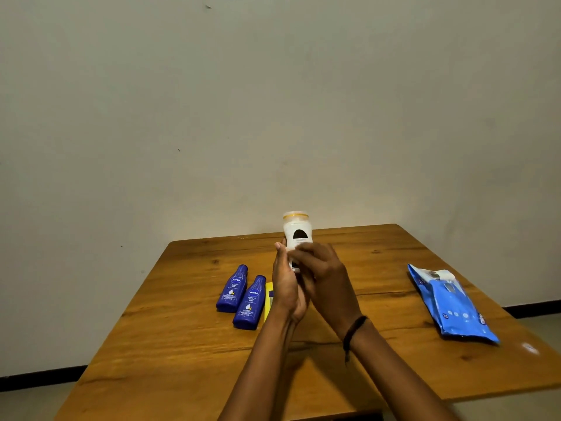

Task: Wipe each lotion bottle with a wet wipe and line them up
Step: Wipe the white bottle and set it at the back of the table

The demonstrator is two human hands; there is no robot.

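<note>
A white lotion bottle (296, 230) with a yellow-rimmed cap is held upright above the table's middle. My left hand (285, 287) grips its lower part from the left. My right hand (321, 276) wraps over its front, with a bit of white wet wipe (303, 246) showing under the fingers. Two dark blue lotion bottles (232, 290) (250, 303) lie side by side on the table to the left. A yellow bottle (268, 300) lies just right of them, mostly hidden behind my left hand.
A blue wet wipe pack (452, 305) with its flap open lies near the right edge of the wooden table (182, 360). A plain wall stands right behind the table's far edge.
</note>
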